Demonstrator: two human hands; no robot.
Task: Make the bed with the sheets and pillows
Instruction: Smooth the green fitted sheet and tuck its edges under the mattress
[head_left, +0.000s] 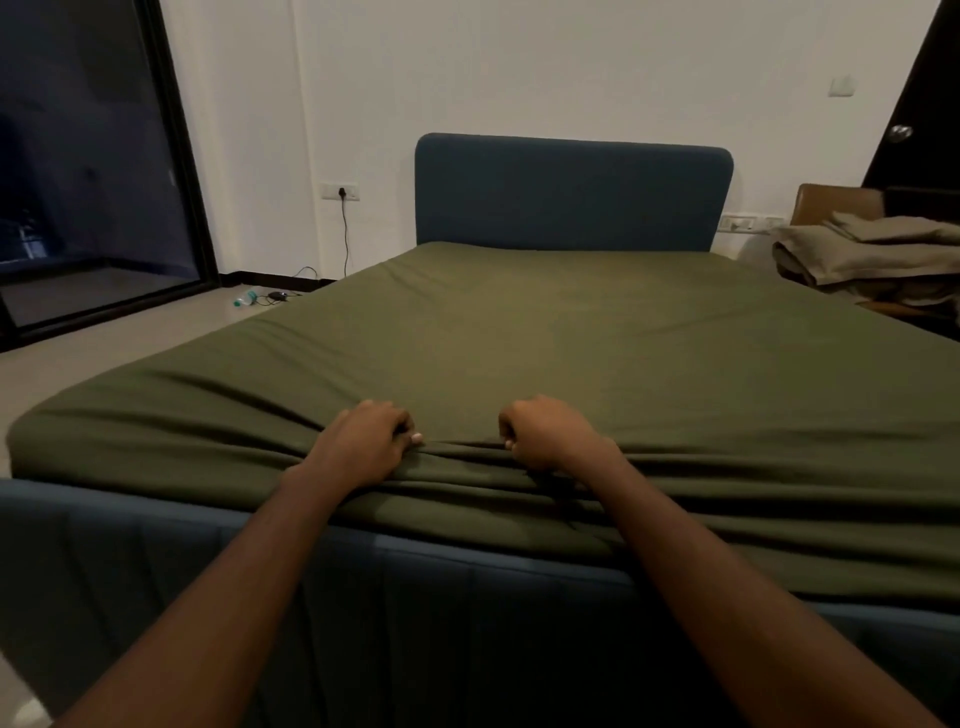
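Head | both hands: left hand (363, 441), right hand (545, 436) gripping green sheet (519, 338) fold

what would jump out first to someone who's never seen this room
The olive green sheet spread over the whole mattress fills the middle of the view. At its near edge the left hand and right hand each grip a bunched fold of it, close together. Beyond, a blue headboard stands against the white wall, with a pile of folded beige bedding off to the right.

Dim indoor light, soft shadows, wide-angle bending at the edges.
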